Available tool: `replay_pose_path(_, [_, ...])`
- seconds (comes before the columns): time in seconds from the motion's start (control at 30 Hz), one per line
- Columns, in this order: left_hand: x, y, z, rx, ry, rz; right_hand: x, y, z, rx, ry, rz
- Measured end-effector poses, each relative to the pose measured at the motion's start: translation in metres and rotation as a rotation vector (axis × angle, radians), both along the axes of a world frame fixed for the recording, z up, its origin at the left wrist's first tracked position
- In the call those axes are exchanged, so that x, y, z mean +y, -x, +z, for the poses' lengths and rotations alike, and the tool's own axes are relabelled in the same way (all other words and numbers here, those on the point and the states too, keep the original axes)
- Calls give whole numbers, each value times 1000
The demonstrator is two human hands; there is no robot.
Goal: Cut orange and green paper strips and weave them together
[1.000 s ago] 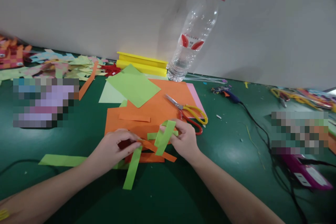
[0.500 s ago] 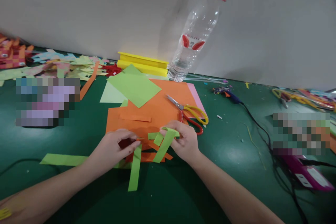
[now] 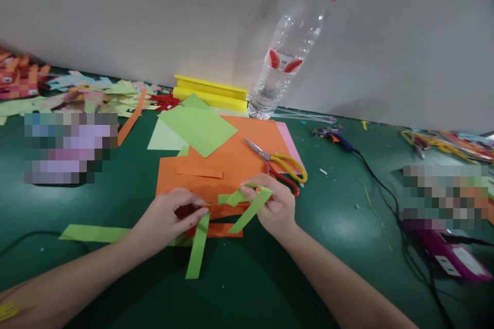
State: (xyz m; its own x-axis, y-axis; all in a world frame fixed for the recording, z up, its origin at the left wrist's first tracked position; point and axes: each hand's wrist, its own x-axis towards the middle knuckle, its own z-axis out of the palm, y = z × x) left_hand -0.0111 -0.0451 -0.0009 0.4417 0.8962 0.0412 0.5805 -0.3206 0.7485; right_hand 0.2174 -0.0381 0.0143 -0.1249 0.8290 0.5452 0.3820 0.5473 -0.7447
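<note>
My left hand (image 3: 179, 213) pinches crossed paper strips between thumb and fingers; a green paper strip (image 3: 198, 247) hangs down from that grip. Between the hands runs an orange paper strip (image 3: 227, 209). My right hand (image 3: 276, 203) is closed on the far part of the strips, where a looped green strip (image 3: 250, 211) bends over the fingers. How the strips cross is partly hidden by the fingers. Beneath lie orange paper sheets (image 3: 170, 172), with a short orange strip (image 3: 198, 171) on top. Scissors (image 3: 266, 156) with yellow and red handles rest just beyond my right hand.
A clear plastic bottle (image 3: 287, 46) stands against the wall beside a folded yellow paper (image 3: 208, 100). Paper scraps (image 3: 111, 92) heap up at the back left. On the right are a glue gun (image 3: 343, 142), its cord and a magenta object (image 3: 451, 254). A green sheet (image 3: 200, 126) lies behind.
My right hand has shifted slightly right and turned, swinging the looped green strip with it. The orange strip between the hands now shows straighter. My left hand keeps its pinch nearly in place.
</note>
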Motion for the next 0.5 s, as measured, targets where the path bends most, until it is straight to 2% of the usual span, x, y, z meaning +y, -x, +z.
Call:
replay_pose_path(0.13, [-2, -1, -1, -62, -56, -31, 1, 1, 1, 39, -45, -11])
replay_pose_path(0.5, [-2, -2, 2, -77, -89, -42, 0, 1, 2, 47, -6, 18])
